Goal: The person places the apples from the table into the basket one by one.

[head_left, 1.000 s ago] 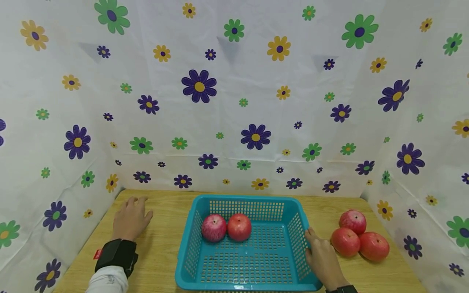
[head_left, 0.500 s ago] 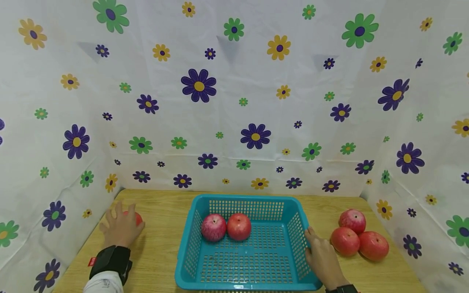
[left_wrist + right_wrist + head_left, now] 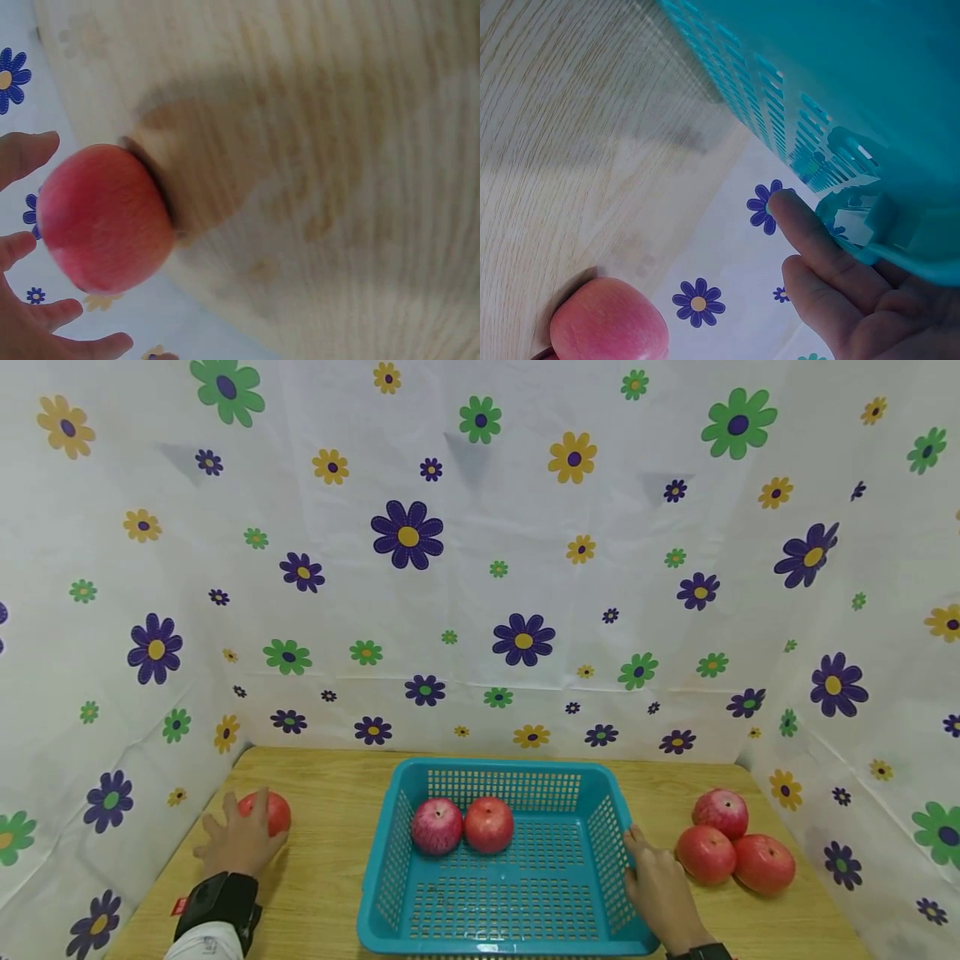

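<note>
A red apple (image 3: 274, 814) sits on the table at the left, partly covered by my left hand (image 3: 238, 842). The left fingers are spread and reach over and beside it. In the left wrist view the apple (image 3: 109, 221) shows whole, with gaps between it and most of the fingertips. My right hand (image 3: 662, 889) grips the right rim of a blue plastic basket (image 3: 375, 860); in the right wrist view two fingers (image 3: 817, 244) lie along the basket's outer side, thumb hidden. Two apples, one striped (image 3: 437, 827) and one redder (image 3: 489, 825), sit side by side in the basket.
Three more apples (image 3: 765, 865) cluster on the wooden table (image 3: 330, 843) right of the basket, close to my right hand. A white flower-patterned cloth (image 3: 480, 593) walls in the table's back and sides.
My left hand has moved left and toward me, fingers spreading wider. The left apple, hidden under the hand a second ago, now shows. The right hand and basket stay put.
</note>
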A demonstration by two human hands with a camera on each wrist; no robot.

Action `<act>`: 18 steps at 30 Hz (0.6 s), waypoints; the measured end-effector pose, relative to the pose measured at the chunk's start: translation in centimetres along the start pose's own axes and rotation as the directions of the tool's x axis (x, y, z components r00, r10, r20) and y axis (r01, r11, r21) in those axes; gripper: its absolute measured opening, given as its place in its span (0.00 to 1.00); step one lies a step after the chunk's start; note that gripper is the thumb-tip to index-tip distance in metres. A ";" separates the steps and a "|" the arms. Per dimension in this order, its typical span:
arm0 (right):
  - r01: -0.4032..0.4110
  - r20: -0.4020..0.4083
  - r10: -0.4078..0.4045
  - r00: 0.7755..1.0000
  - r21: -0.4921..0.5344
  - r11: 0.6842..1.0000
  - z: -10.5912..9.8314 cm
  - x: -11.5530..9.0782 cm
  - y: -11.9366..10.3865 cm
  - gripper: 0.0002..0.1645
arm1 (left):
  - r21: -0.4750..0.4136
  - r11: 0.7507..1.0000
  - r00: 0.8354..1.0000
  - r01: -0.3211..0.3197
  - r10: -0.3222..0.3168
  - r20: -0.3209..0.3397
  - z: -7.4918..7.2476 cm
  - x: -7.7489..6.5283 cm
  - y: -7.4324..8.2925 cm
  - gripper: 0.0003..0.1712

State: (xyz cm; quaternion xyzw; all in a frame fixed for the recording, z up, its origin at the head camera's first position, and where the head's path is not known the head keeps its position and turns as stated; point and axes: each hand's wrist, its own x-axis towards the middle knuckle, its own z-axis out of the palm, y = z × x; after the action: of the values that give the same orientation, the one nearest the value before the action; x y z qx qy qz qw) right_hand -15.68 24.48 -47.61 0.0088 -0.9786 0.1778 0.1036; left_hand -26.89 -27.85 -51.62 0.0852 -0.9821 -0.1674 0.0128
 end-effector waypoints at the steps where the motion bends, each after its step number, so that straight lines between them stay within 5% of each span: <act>1: 0.001 -0.001 -0.001 1.000 -0.003 1.000 0.0 0.0 0.0 0.27 | -0.006 1.000 1.000 0.006 -0.006 0.001 0.1 0.0 -0.1 0.44; 13: -0.009 0.009 0.009 1.000 0.002 1.000 0.0 0.1 -0.1 0.27 | -0.029 0.999 0.996 -0.040 0.038 -0.083 0.4 0.2 -0.5 0.48; 18: -0.017 0.017 0.017 1.000 0.008 1.000 0.0 0.0 -0.1 0.28 | 0.002 0.995 0.994 -0.102 0.102 -0.039 0.8 0.3 -0.8 0.48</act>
State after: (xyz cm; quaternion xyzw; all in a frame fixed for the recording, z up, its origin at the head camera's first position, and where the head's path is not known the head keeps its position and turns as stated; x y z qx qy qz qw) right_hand -15.70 24.33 -47.58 0.0026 -0.9787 0.1826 0.0936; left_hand -27.08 -28.33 -52.67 0.0380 -0.9848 -0.1648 0.0405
